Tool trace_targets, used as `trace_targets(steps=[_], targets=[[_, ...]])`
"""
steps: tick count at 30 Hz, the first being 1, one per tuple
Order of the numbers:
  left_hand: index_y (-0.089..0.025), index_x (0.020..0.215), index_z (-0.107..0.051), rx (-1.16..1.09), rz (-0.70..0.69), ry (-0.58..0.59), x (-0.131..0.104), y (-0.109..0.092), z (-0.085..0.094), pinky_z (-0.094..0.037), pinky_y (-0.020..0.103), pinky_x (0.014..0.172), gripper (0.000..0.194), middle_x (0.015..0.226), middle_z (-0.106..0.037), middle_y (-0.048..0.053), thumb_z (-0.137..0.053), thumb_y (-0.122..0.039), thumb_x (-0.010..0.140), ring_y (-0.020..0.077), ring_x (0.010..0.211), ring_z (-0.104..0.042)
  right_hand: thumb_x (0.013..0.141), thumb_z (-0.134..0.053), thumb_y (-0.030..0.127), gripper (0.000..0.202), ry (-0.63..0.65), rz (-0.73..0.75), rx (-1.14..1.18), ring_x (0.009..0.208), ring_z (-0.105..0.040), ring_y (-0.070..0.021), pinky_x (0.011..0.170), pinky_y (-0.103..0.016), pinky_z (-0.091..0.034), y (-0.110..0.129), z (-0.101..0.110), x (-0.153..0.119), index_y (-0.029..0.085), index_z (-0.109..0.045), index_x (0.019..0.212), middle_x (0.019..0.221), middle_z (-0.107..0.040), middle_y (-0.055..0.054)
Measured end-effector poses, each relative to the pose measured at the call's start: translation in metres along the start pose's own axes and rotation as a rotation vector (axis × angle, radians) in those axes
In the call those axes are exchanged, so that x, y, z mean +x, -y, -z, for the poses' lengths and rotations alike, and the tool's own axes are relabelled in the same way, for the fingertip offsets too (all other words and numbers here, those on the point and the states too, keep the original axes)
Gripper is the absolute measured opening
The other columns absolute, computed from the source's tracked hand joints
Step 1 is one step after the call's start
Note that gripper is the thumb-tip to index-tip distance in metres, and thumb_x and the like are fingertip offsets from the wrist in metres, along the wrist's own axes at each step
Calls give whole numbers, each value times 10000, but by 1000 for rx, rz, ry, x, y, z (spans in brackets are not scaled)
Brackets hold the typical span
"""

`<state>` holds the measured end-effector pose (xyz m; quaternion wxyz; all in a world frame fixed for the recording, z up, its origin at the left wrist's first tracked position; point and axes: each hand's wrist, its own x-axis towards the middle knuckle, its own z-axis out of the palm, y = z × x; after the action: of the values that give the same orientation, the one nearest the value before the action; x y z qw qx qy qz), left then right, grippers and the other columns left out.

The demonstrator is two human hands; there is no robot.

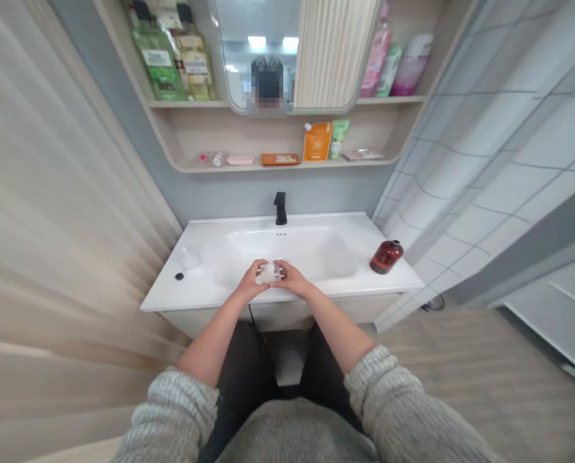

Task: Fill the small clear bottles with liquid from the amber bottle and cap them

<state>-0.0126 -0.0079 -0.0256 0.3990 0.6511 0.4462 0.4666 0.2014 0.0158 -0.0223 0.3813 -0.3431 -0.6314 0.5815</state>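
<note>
Over the front of the white sink basin (311,254), my left hand (251,280) and my right hand (293,280) are both closed around a small clear, whitish object (268,273). Its exact kind is too small to make out. A dark brownish patch shows at its right side, by my right fingers. To the left on the countertop stands a clear see-through container (188,258), with a small black cap (179,276) lying in front of it. An amber bottle (386,256) with an uncapped neck is on the right side.
A black faucet (280,209) rises behind the basin. Above is a shelf (287,166) with an orange pouch (317,141), a green tube (338,139) and small packets. Green and yellow bottles flank the mirror (330,51) at left, pink and purple ones at right. Curtains hang on both sides.
</note>
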Motion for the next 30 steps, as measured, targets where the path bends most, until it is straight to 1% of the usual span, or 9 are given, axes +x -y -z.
trace_targets(steps=[2,4,8,12,17,19,23,27,30], targets=[[-239,1331,-641,-51,-25,-5,0,0,5,-519,517,1125,738,1431,-671,130,-865,-438,656,355,1348,-636,567,-992,422,765,-24,-3,-6,1038,-675,-219,924,-362,-575,-1,2,1,257,-611,1209,1188,-669,-36],[-251,1375,-663,-99,-14,-28,0,-3,7,-482,525,1179,680,1518,-645,127,-797,-496,755,361,1448,-577,561,-986,430,751,-34,-10,-27,1024,-667,-211,916,-354,-569,-1,3,1,254,-610,1187,1156,-668,-19],[-246,1341,-742,-172,43,-26,3,-14,1,-475,511,1204,544,1472,-713,100,-738,-538,882,337,1380,-640,584,-954,456,721,-60,-27,-104,1021,-654,-212,937,-370,-565,-1,4,3,255,-609,1184,1132,-676,-5],[-218,1233,-788,-193,58,-1,13,-18,-14,-517,502,1154,526,1366,-771,111,-804,-570,842,340,1278,-698,602,-951,406,720,-65,-26,-119,1068,-658,-225,962,-378,-562,-2,5,3,259,-610,1219,1213,-691,-33],[-225,1084,-700,-159,27,-141,17,-4,-26,-560,484,1049,526,1173,-790,93,-900,-557,728,292,1101,-732,593,-957,385,692,-41,-31,-126,1069,-664,-233,950,-375,-561,-5,6,2,247,-622,1181,1157,-704,-20],[-235,1136,-643,-201,-6,-119,15,1,-26,-558,479,1049,605,1209,-776,96,-925,-538,695,293,1131,-728,589,-958,378,702,-38,-32,-120,1069,-666,-234,952,-374,-558,-4,6,2,244,-623,1191,1160,-709,-22],[-239,1362,-541,-242,-27,-59,9,5,-20,-546,478,1058,753,1383,-721,149,-805,-632,777,334,1270,-694,602,-952,400,701,-27,-41,-108,1066,-666,-228,966,-373,-552,0,5,1,244,-615,1196,1160,-710,-22],[-237,1332,-545,-259,-42,-167,7,10,-16,-547,453,1023,723,1328,-726,146,-771,-637,773,328,1242,-697,609,-940,423,689,-40,-42,-118,1063,-663,-221,971,-370,-550,-1,4,0,245,-606,1184,1156,-705,-17],[-238,1351,-560,-367,-28,-140,9,11,-18,-556,447,999,739,1279,-757,130,-840,-564,750,309,1158,-728,601,-949,416,708,-58,-35,-110,1063,-663,-224,964,-376,-553,-5,5,1,261,-612,1203,1178,-708,-13]])
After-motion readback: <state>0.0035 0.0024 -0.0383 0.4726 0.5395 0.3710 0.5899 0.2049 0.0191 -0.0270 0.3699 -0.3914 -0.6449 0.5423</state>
